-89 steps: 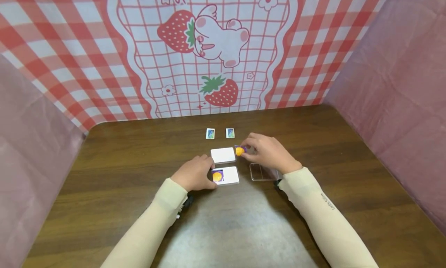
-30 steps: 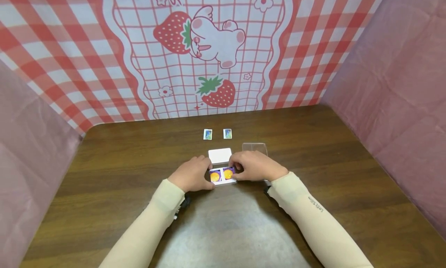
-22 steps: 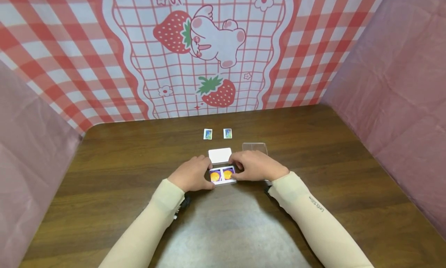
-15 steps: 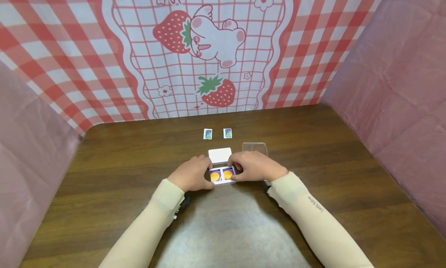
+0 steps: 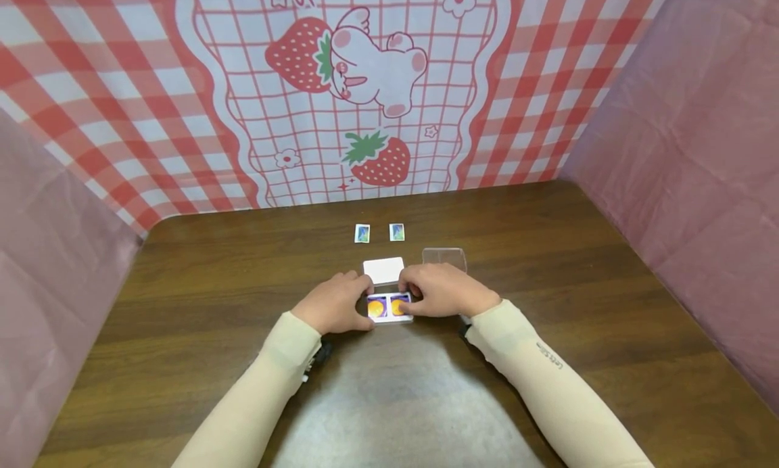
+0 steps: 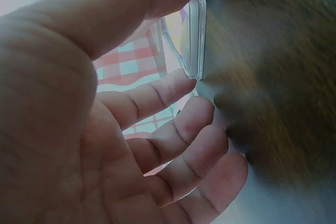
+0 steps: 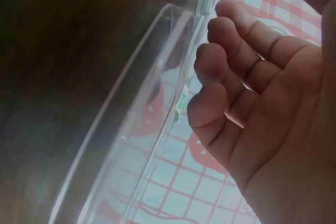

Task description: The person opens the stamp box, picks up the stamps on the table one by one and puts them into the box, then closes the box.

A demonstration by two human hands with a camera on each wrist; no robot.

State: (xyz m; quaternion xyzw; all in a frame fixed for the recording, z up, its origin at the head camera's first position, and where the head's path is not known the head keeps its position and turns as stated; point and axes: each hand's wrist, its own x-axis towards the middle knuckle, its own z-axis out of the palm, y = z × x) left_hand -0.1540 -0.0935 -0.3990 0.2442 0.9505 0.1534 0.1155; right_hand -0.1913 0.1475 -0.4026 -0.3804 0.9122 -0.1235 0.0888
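A flat case with a white face [image 5: 391, 319] lies on the table, bearing two small purple picture pieces with orange round motifs, the left one [image 5: 376, 307] and the right one [image 5: 398, 304]. My left hand [image 5: 335, 304] holds the case's left end between thumb and index finger; the left wrist view shows the case's clear edge [image 6: 197, 35] between them. From the right, my right hand [image 5: 449, 291] reaches over, its thumb pressing on the right picture. Its other fingers are gently bent beside the case, holding nothing. A second white-faced case [image 5: 383, 270] lies just beyond.
A clear plastic lid [image 5: 444, 254] lies partly under the right hand. Farther back are two small blue-green picture pieces, left [image 5: 362, 233] and right [image 5: 397, 232]. A red-and-white checked cloth [image 5: 213, 116] hangs behind the wooden table [image 5: 255, 251].
The right hand has carried the second orange picture from beside the far case onto the near case's right half. The clear lid now lies farther back. Lately the right thumb has slid further onto the picture.
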